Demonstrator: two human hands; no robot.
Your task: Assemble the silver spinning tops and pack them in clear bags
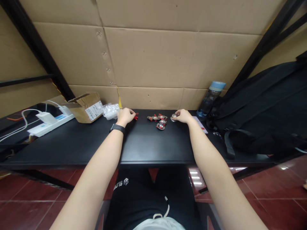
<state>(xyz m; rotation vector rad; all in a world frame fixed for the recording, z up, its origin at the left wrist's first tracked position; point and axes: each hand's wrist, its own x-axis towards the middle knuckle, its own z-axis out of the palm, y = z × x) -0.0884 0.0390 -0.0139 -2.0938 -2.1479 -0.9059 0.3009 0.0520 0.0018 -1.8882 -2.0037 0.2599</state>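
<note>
Fingers of my right hand (182, 116) are closed on small silvery finger cymbals (173, 118) at the right of the group, low over the black table. On the far left of the group, my left hand (125, 116), with a black watch on its wrist, is curled with its fingertips pinched at a small bundle of red cord (136, 117). How much cord lies inside the fingers is hidden. Between both hands lie several more finger cymbals (160, 126) with red cord loops, some touching or overlapping one another.
The black table (155, 150) backs onto a cardboard wall. Left of my hands are clear plastic wrap (110, 111), an opened cardboard box (87, 110) and a white power strip (51, 125) with plugs. To the right stand a blue-lidded bottle (209, 99) and a black backpack (268, 108).
</note>
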